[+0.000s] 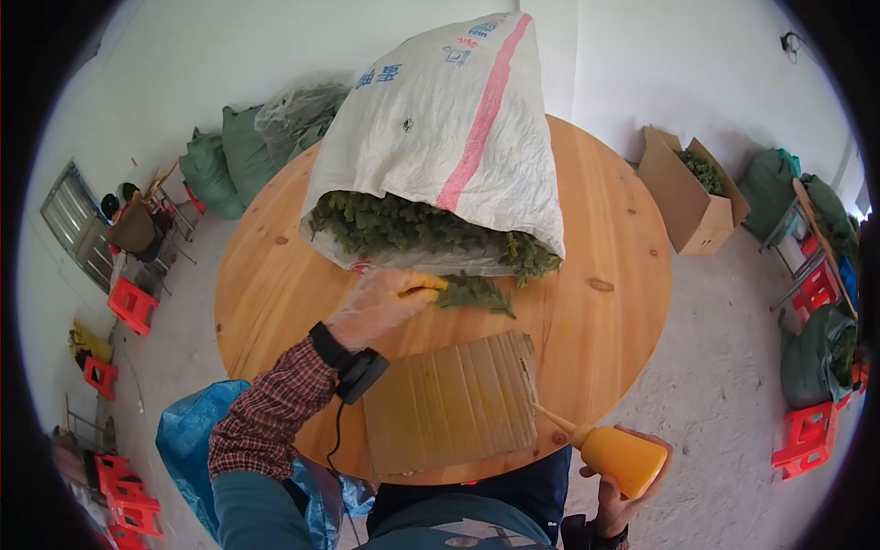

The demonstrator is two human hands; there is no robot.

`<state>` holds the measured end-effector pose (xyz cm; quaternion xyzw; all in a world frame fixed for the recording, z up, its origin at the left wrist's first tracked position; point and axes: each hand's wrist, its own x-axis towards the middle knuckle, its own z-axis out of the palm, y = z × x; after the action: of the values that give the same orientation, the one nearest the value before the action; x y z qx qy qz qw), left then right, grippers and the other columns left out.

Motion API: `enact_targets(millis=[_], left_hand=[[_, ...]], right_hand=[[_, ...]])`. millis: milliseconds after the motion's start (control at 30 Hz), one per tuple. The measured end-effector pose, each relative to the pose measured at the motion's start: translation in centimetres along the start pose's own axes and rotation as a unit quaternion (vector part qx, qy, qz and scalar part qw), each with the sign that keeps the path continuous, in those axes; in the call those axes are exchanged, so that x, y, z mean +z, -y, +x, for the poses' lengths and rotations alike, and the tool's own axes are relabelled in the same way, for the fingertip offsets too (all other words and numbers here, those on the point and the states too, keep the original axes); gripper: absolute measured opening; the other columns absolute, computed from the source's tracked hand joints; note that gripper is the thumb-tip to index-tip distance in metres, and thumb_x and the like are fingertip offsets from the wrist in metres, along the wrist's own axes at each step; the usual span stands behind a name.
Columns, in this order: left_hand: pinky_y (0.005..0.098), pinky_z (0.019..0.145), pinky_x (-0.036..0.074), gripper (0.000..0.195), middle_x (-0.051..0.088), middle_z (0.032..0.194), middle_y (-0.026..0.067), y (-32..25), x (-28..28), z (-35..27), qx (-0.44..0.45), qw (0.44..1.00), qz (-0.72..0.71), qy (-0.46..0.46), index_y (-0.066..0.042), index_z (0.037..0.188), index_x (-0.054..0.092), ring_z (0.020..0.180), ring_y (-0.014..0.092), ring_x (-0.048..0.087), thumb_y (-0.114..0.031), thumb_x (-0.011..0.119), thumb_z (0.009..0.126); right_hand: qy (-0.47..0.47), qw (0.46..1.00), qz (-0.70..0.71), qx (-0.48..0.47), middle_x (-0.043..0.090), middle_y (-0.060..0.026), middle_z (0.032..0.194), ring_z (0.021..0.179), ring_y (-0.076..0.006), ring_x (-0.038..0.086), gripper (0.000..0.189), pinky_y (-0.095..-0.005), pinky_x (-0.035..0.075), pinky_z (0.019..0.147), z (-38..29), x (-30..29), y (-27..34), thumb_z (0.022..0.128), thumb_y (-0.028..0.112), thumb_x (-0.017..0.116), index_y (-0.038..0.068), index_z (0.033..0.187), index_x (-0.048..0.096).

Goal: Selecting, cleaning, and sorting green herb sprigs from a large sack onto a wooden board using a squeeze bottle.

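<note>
My left hand, in a clear plastic glove with yellow-stained fingers, pinches a green artificial fir sprig over the wooden table. Just beyond it, the mouth of a white woven sack gapes towards me, full of similar green sprigs. My right hand grips an orange-yellow squeeze bottle beyond the table's near right edge. The bottle's long thin nozzle points up and left, its tip by a corrugated cardboard sheet. Yellow smears mark that sheet, which lies near the table's front edge.
The round wooden table carries the sack and cardboard. A blue plastic bag hangs at its lower left. Green sacks stand behind left. An open carton with greenery stands right, and red stools line both sides.
</note>
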<state>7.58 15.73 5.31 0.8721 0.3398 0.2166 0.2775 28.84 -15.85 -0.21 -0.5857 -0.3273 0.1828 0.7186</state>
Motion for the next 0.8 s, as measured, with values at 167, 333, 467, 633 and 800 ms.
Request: enact_targets(millis=[167,333,467,633,800], left_hand=[[0.0361,0.083,0.049,0.017,0.069,0.092,0.0093,-1.1,-2.0,-4.8,-0.019,0.998,-0.06,0.032,-0.008,0.1,0.07,0.087,0.027,0.065,-0.013,0.064,0.084],[0.0376,0.083,0.048,0.02,0.067,0.101,0.0081,-0.1,-0.2,-10.3,0.173,0.973,0.149,0.043,-0.01,0.101,0.069,0.092,0.026,0.063,-0.008,0.064,0.082],[0.0387,0.089,0.045,0.026,0.063,0.113,0.0066,0.2,-0.3,-13.0,0.153,0.973,0.172,0.032,-0.013,0.107,0.066,0.101,0.026,0.06,-0.008,0.064,0.082],[0.0379,0.092,0.043,0.026,0.061,0.118,0.0059,-1.6,-0.6,-14.5,0.128,0.964,0.234,-0.008,-0.012,0.111,0.064,0.107,0.024,0.058,-0.011,0.06,0.085],[0.0377,0.095,0.041,0.031,0.061,0.117,0.0059,-3.0,1.6,-15.1,0.155,0.936,0.316,0.027,-0.009,0.113,0.064,0.108,0.022,0.057,-0.012,0.061,0.082]], right_hand=[[-0.004,1.0,0.001,-0.001,0.059,-0.0195,0.111,0.073,-0.0274,0.069,0.085,-0.0304,0.058,0.055,0.1,0.5,0.0,0.071,0.056,0.079,0.003,0.122,0.037],[-0.007,1.0,0.022,0.017,0.059,-0.0205,0.11,0.075,-0.0273,0.069,0.087,-0.0305,0.059,0.06,-0.3,1.2,0.2,0.069,0.052,0.083,0.0,0.12,0.037],[0.016,0.999,0.028,0.02,0.059,-0.0208,0.111,0.079,-0.028,0.069,0.087,-0.0312,0.059,0.061,-0.7,2.0,0.4,0.068,0.05,0.084,0.001,0.121,0.037],[0.068,0.996,0.05,0.027,0.059,-0.0213,0.112,0.085,-0.029,0.069,0.087,-0.033,0.06,0.065,-0.9,3.0,0.7,0.067,0.048,0.085,0.0,0.121,0.037],[0.113,0.991,0.067,0.032,0.058,-0.0223,0.113,0.092,-0.0297,0.067,0.087,-0.036,0.06,0.072,-0.8,4.4,0.2,0.067,0.046,0.086,0.0,0.122,0.037]])
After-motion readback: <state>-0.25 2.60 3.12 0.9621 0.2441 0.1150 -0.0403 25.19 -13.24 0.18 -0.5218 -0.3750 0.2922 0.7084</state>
